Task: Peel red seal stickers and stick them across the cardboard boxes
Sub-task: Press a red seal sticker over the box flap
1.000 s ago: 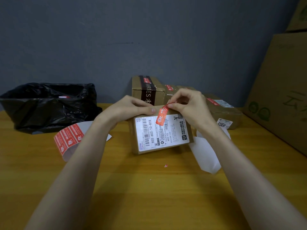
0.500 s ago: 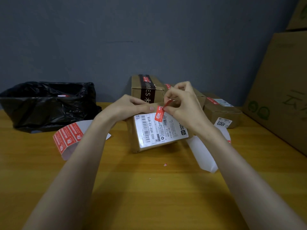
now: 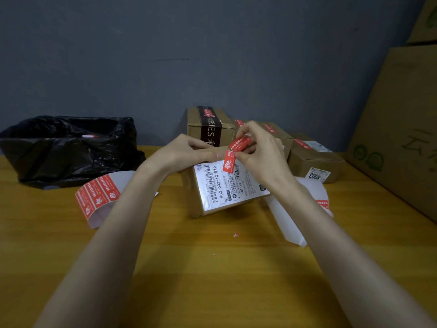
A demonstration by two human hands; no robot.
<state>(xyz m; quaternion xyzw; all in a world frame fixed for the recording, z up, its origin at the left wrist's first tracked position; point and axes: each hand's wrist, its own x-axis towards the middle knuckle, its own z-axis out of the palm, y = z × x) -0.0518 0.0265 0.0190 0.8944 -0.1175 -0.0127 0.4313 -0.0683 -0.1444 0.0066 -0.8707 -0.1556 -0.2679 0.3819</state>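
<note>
Here, box (image 3: 221, 187) on yellow surface (image 3: 212, 282), grey wall (image 3: 212, 55) behind.
Right grip (image 3: 262, 159) pinches a sticker (image 3: 239, 144); left grip (image 3: 186, 152) holds the box.

The red seal sticker (image 3: 229, 165) carries white characters; the brown cardboard box (image 3: 192, 194) bears a white label (image 3: 222, 188) with black barcode stripes and digits. The sticker sheet (image 3: 99, 197) shows red stickers on white backing, the bag (image 3: 66, 150) is glossy black, the table (image 3: 212, 280) yellow-orange wood grain, the wall (image 3: 212, 55) grey-blue. A rear box (image 3: 195, 124) wears a dark brown band (image 3: 210, 131) with pale lettering.
</note>
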